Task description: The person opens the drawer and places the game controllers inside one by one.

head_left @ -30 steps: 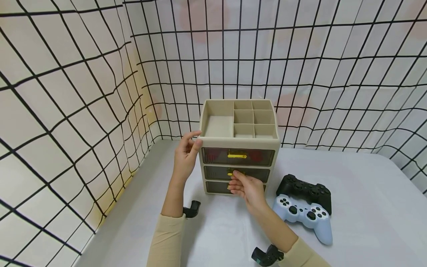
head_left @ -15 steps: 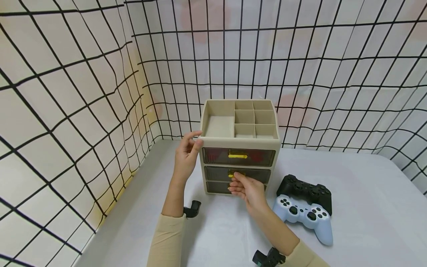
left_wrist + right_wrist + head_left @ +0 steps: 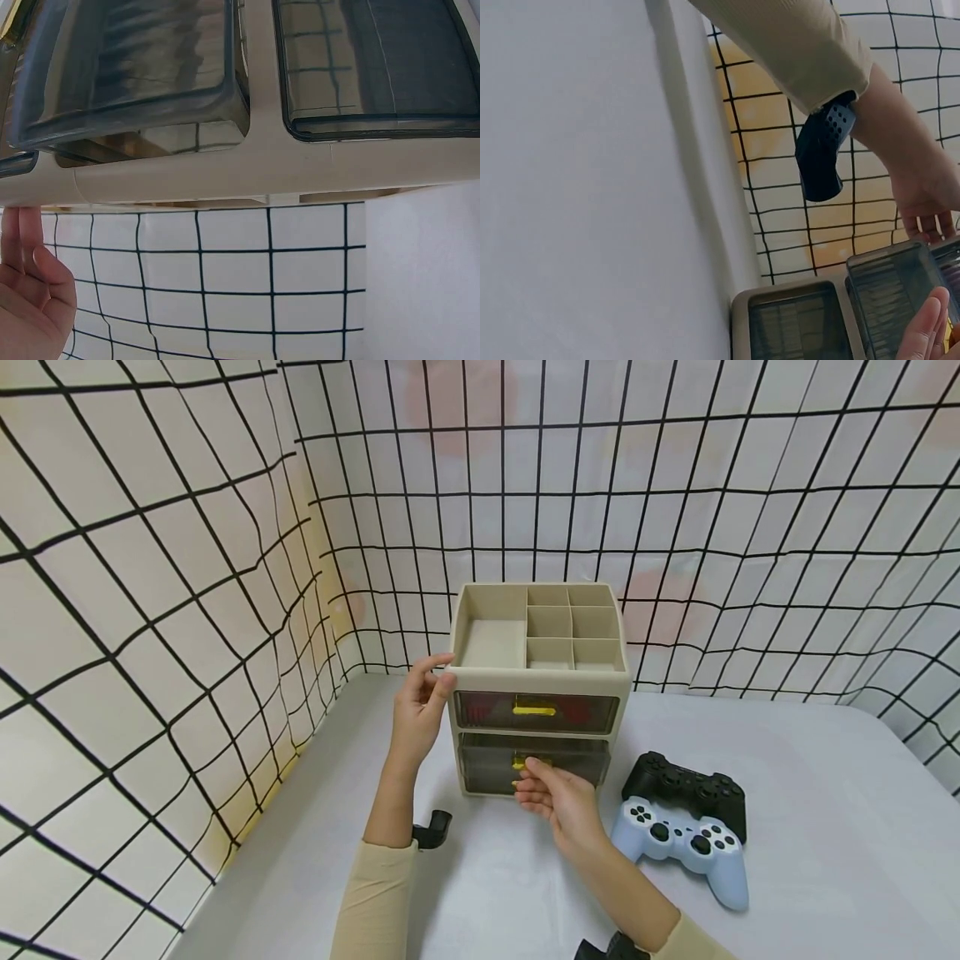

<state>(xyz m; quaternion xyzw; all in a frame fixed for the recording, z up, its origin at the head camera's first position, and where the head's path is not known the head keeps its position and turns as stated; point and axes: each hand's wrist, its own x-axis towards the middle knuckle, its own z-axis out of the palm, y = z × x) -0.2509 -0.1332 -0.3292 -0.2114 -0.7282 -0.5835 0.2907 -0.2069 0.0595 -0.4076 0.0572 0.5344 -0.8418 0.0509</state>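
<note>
A beige desktop drawer organizer (image 3: pixel 540 680) stands upright with its dark see-through drawers facing me. My right hand (image 3: pixel 566 802) pinches the yellow handle (image 3: pixel 519 762) of the middle drawer (image 3: pixel 483 762), which sticks partly out and hides most of the bottom drawer in the head view. The left wrist view shows this drawer (image 3: pixel 142 67) jutting past the frame. Fairly straight fingers of my left hand (image 3: pixel 418 714) rest against the organizer's left side near the top edge. Closed above is the top drawer (image 3: pixel 487 712), with something reddish inside. My right hand (image 3: pixel 930 334) is partly cut off in its wrist view.
To the right on the white table (image 3: pixel 840 827), a light blue game controller (image 3: pixel 678 842) leans against or overlaps a black game controller (image 3: pixel 686 783). Sectioned compartments (image 3: pixel 549 621) form the organizer's top. A black wire grid (image 3: pixel 540 493) stands behind and on the left.
The middle drawer has slid out towards me, and my right hand has moved slightly nearer with its handle. My left hand has stayed against the organizer's side.
</note>
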